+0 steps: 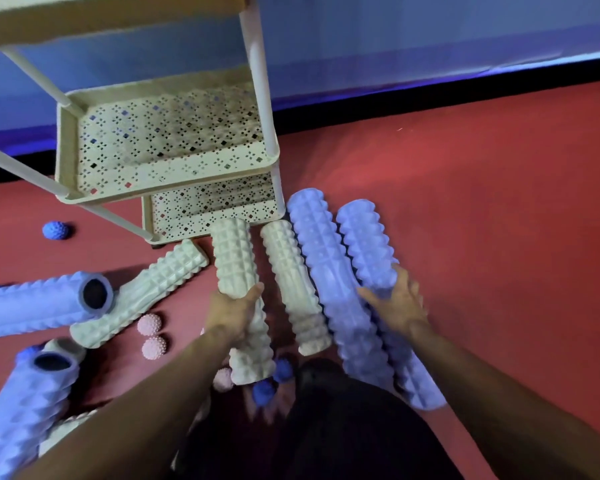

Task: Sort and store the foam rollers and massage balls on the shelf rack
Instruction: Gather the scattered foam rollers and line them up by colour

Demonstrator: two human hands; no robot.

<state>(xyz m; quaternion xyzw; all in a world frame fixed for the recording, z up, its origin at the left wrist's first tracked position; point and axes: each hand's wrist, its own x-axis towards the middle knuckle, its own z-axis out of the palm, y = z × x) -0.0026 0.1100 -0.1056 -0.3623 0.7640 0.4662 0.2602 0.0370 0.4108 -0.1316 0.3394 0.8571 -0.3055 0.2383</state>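
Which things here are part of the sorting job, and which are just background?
Job:
- shelf rack
- white rollers, one held by the left hand
- purple rollers, one under the right hand
- pink balls
- blue ball near the rack

Background:
- red floor
- blue wall

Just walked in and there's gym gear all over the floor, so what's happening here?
A person is sorting foam rollers beside a cream shelf rack, whose visible shelves hold nothing yet. The left hand grips a white roller; the right hand rests on a purple roller. More rollers, pink balls and blue balls lie on the red floor.
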